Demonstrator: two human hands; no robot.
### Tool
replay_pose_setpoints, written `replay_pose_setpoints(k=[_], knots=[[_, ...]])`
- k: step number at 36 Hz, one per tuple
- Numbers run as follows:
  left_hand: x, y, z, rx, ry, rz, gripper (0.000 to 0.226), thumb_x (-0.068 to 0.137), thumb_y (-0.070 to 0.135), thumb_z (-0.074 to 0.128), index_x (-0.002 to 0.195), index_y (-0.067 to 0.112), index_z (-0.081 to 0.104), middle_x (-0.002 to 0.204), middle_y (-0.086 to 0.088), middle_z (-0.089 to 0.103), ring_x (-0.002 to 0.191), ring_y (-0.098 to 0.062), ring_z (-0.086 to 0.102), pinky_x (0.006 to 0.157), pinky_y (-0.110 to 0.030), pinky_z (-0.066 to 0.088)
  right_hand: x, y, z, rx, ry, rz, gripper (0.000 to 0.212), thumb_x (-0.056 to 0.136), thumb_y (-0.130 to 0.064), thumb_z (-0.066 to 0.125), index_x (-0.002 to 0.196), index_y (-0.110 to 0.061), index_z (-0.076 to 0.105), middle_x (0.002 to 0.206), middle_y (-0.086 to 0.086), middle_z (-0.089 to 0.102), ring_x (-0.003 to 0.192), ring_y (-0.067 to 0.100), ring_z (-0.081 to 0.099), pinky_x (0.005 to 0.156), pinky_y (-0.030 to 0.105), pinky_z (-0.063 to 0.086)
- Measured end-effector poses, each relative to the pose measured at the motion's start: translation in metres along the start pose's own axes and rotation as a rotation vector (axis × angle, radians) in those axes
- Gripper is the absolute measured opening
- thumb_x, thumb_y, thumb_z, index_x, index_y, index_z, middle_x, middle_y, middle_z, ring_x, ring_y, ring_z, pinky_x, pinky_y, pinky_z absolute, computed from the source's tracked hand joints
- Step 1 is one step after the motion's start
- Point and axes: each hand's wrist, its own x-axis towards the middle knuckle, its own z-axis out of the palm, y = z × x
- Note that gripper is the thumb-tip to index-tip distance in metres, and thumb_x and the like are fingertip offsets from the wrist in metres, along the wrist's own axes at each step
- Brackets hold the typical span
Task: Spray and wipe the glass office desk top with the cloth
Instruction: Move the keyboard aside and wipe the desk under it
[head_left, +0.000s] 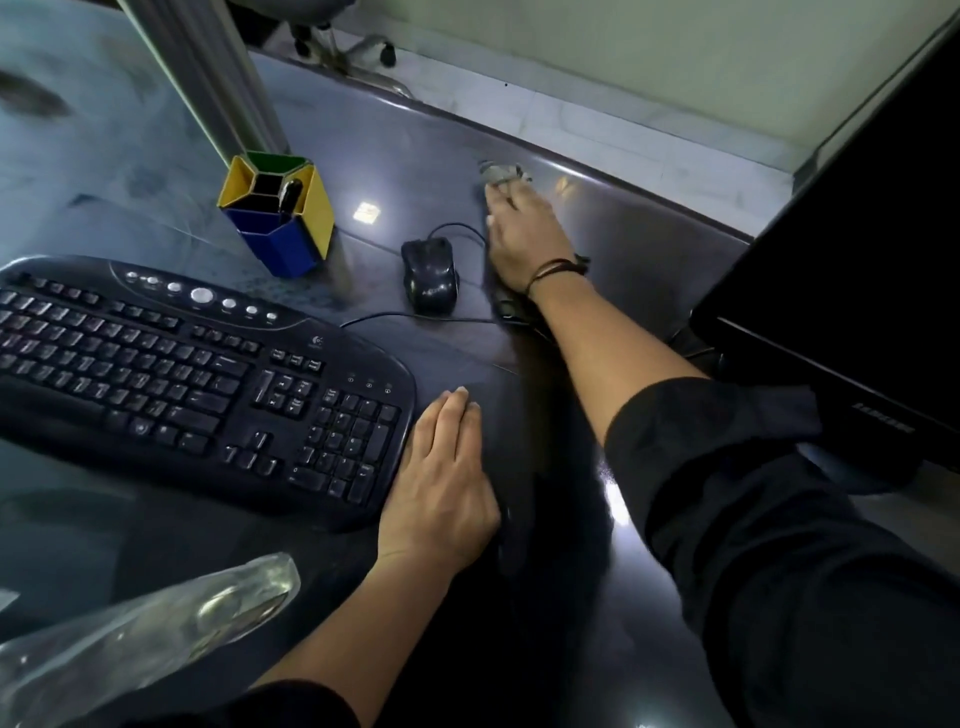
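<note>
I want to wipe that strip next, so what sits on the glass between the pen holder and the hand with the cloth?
In the head view, a black wired mouse lies between the pen holder and the right hand pressing the cloth; the rest is bare glass.

Bare glass desk top (597, 249) right of mouse (430, 275), keyboard (197, 384) and pen holder (278, 213) blocking left, monitor (852, 249) blocking right

Dim overall, with cool bluish tone. Small bright square of glare on the dark glossy glass desk top (613, 260), another white streak nearer the bottom, probably from lamps overhead. Soft motion blur on the right hand (524, 234) and the grey crumpled cloth (500, 172). Strong wide-angle bending at edges.
</note>
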Motion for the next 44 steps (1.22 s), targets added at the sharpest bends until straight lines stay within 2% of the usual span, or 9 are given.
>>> replay_pose_setpoints(k=[6,10,13,19,27,29,32,36,44], knots=[[0.000,-0.001,0.001,-0.019,-0.005,0.009,0.067,0.080,0.014,0.037,0.142,-0.005,0.053,0.154,-0.020,0.046,0.145,-0.035,0.035,0.123,-0.044,0.032,-0.064,0.084,-0.049,0.037,0.271,0.826,0.056,0.104,-0.011,0.032,0.155,0.009,0.022,0.161,0.030,0.025,0.148,0.042,0.030,0.122,0.045,0.023],[0.000,-0.002,0.002,0.001,-0.005,0.008,0.066,0.080,0.013,0.036,0.142,-0.004,0.053,0.153,-0.020,0.047,0.144,-0.036,0.037,0.122,-0.045,0.034,-0.055,0.079,-0.047,0.160,0.312,1.026,0.061,0.109,-0.018,0.032,0.159,0.009,0.009,0.169,0.024,0.008,0.157,0.034,0.011,0.125,0.033,0.004],[0.000,-0.002,0.001,0.010,-0.009,0.011,0.066,0.080,0.013,0.036,0.142,-0.004,0.053,0.152,-0.020,0.048,0.143,-0.036,0.038,0.121,-0.045,0.034,-0.031,0.045,-0.030,0.031,0.211,0.857,0.061,0.107,-0.029,0.034,0.157,0.005,0.028,0.163,0.030,0.024,0.153,0.045,0.021,0.126,0.048,0.012],[0.001,-0.002,0.001,0.017,-0.018,0.009,0.068,0.080,0.016,0.036,0.143,-0.004,0.052,0.154,-0.020,0.047,0.144,-0.035,0.036,0.123,-0.044,0.032,-0.019,0.005,-0.004,0.053,-0.016,-0.220,0.052,0.103,-0.022,0.037,0.149,-0.003,0.047,0.154,0.026,0.043,0.142,0.044,0.040,0.122,0.043,0.028],[0.000,-0.004,0.004,-0.005,-0.012,0.005,0.067,0.082,0.015,0.037,0.146,-0.002,0.050,0.157,-0.018,0.044,0.147,-0.034,0.033,0.124,-0.040,0.025,-0.043,0.092,-0.024,-0.019,0.283,0.631,0.059,0.087,-0.011,0.038,0.143,0.001,0.053,0.146,0.028,0.050,0.135,0.047,0.045,0.118,0.049,0.034],[-0.001,-0.003,0.004,-0.002,-0.018,0.003,0.067,0.082,0.016,0.037,0.146,-0.002,0.050,0.157,-0.018,0.044,0.147,-0.034,0.034,0.124,-0.039,0.023,-0.032,0.064,-0.027,0.014,0.232,0.605,0.054,0.088,-0.008,0.042,0.139,0.000,0.056,0.145,0.028,0.052,0.137,0.044,0.045,0.117,0.046,0.035],[-0.001,-0.003,0.003,0.015,-0.014,0.005,0.068,0.083,0.017,0.036,0.147,-0.002,0.050,0.157,-0.018,0.044,0.147,-0.034,0.033,0.123,-0.038,0.021,-0.021,0.010,-0.007,0.090,0.106,0.118,0.057,0.081,-0.004,0.039,0.133,-0.002,0.063,0.138,0.024,0.059,0.133,0.042,0.050,0.116,0.045,0.037],[-0.001,-0.003,0.004,0.003,-0.016,0.008,0.068,0.082,0.016,0.036,0.147,-0.001,0.048,0.158,-0.019,0.043,0.147,-0.033,0.030,0.125,-0.043,0.028,-0.041,-0.028,-0.002,0.143,-0.068,-0.302,0.058,0.095,-0.004,0.042,0.152,-0.010,0.049,0.163,0.015,0.036,0.154,0.031,0.028,0.129,0.028,0.009],[-0.003,-0.002,0.000,-0.044,-0.010,0.013,0.063,0.084,0.008,0.046,0.145,-0.004,0.048,0.156,-0.021,0.042,0.147,-0.038,0.033,0.125,-0.048,0.031,-0.096,0.020,-0.062,0.140,0.241,0.258,0.067,0.077,-0.008,0.038,0.140,-0.011,0.059,0.139,0.017,0.058,0.126,0.039,0.055,0.106,0.035,0.043]])
